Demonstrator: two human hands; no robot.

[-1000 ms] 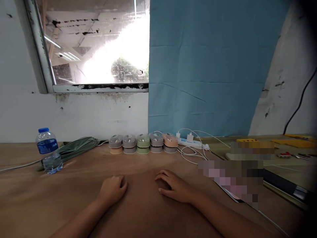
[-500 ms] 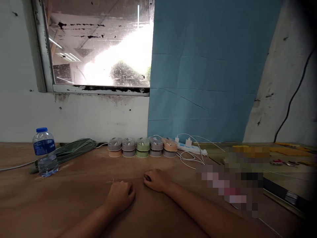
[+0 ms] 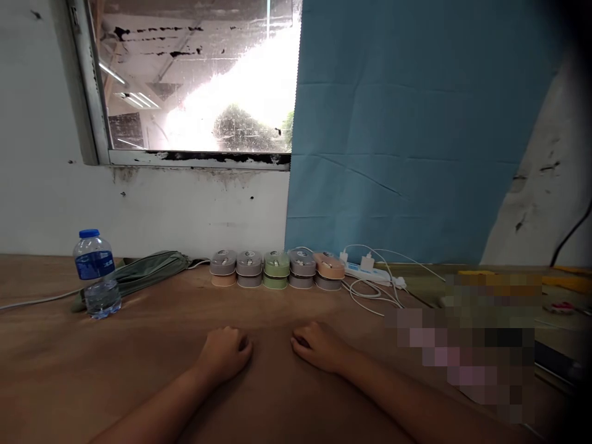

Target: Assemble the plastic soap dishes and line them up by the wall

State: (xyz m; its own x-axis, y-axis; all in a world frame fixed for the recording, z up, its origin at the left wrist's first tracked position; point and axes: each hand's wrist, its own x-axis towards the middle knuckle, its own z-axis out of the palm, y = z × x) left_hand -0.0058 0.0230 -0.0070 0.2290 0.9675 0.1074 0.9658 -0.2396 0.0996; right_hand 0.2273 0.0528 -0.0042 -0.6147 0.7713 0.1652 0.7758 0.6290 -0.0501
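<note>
Left hand (image 3: 226,353) and right hand (image 3: 320,347) rest loosely curled, gripping nothing I can see; idle, I'd judge. Stacked lidded containers (image 3: 276,265) stand beyond the fingers; touching them calls for reaching forward.

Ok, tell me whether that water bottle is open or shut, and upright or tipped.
Shut and upright: the bottle has its blue cap on top, and it stands on its base.
</note>
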